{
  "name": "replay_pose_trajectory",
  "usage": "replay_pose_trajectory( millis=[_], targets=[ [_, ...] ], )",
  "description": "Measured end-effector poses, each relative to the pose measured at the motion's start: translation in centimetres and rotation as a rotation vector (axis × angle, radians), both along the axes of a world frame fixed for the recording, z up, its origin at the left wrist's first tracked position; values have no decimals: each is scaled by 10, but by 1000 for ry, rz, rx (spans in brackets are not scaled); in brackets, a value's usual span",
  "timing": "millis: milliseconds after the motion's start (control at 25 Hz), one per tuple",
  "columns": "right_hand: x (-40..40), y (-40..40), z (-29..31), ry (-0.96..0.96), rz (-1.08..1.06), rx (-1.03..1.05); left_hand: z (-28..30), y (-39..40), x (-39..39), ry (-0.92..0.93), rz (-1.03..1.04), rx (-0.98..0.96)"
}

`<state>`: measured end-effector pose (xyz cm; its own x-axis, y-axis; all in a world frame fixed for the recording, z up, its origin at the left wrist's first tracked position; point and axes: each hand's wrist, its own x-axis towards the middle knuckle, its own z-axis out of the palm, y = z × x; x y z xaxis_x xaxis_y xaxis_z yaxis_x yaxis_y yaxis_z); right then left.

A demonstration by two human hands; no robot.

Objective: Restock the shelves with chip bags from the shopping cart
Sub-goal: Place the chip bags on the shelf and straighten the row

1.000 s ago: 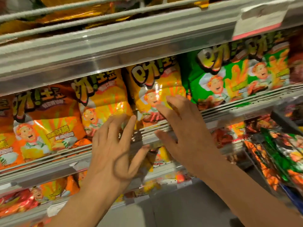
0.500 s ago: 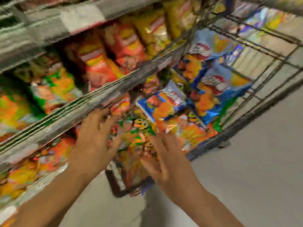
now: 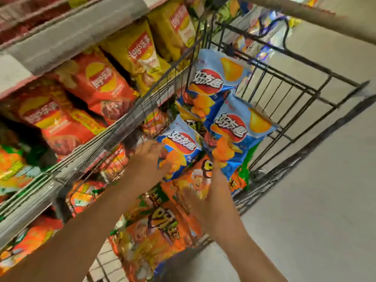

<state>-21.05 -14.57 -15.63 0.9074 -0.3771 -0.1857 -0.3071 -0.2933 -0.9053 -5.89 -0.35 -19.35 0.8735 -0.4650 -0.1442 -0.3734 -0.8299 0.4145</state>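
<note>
A black wire shopping cart (image 3: 289, 92) stands right of the shelves, full of chip bags. Three blue bags lie on top; the nearest blue bag (image 3: 179, 147) is under my left hand (image 3: 148, 159), whose fingers reach onto its left edge. My right hand (image 3: 211, 192) hovers with spread fingers over an orange bag (image 3: 195, 180) just below the blue ones. Another orange bag (image 3: 154, 226) lies nearer me in the cart. Both hands are blurred; neither clearly grips anything.
The shelf (image 3: 81, 147) on the left holds red bags (image 3: 101, 86), yellow bags (image 3: 140, 55) and green-orange bags (image 3: 12, 167). A lower shelf carries orange bags (image 3: 30, 241). Grey floor (image 3: 315, 200) lies to the right of the cart.
My view swung from the shelf of orange and green bags to the cart. Both hands left the shelf rail and came down over the bags in the cart.
</note>
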Motion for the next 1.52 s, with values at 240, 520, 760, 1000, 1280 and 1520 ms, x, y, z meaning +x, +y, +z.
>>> replay_pose_trajectory(
  millis=[240, 520, 760, 1000, 1280, 1520],
  targets=[
    [61, -67, -28, 42, -683, 359, -18, -75, 114, 82, -146, -204],
    [86, -72, -59, 194, -813, 431, -25, -141, 182, 388, -71, -482],
    [89, -66, -56, 131, -784, 411, -27, -129, 183, 454, -137, -485],
    [44, -52, 12, -13, -690, 458, 35, -70, 125, 473, -89, -614],
    [-38, -38, 139, -184, -353, 423, 176, 27, 4, 311, 150, -779],
    [-106, -7, 242, -196, -165, 267, 287, 108, -105, 122, 249, -850]
  ],
)
